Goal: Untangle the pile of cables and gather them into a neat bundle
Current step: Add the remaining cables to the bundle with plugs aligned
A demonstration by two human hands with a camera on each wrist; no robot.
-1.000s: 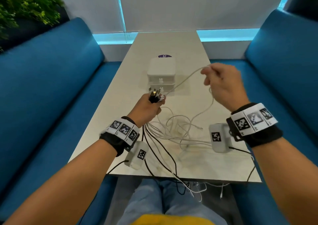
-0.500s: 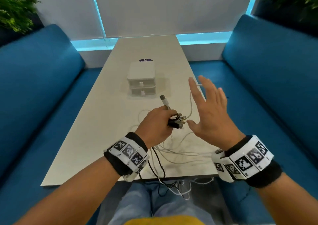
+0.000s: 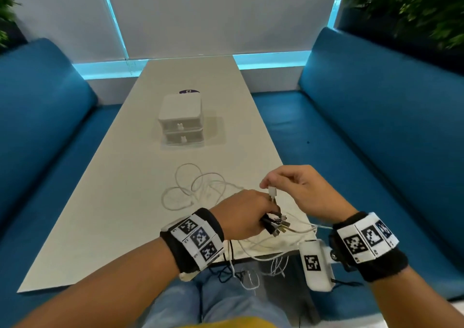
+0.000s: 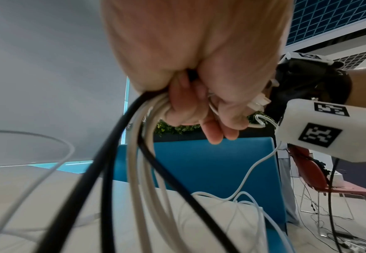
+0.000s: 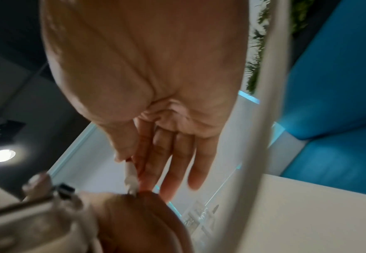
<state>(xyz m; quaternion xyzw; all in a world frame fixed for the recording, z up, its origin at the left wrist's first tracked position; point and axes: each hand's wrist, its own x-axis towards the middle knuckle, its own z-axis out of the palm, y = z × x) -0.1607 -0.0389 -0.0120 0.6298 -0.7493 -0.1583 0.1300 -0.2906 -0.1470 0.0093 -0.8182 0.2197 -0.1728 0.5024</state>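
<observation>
The right hand (image 3: 298,189), open half a second ago, now pinches a white connector (image 3: 272,191) at centre frame, feeding it into the left hand (image 3: 244,213), whose grip clasps the connector bunch (image 3: 276,224); another end gathered.

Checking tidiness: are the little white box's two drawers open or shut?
Shut: both fronts of the drawer box sit flush, one above the other, on the table.

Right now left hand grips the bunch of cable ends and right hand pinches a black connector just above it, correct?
Not quite: the connector pinched by the right hand is white, not black, as the head view shows. The rest holds: the left hand grips the bunch of cable ends, and the white connector sits just above it.
</observation>
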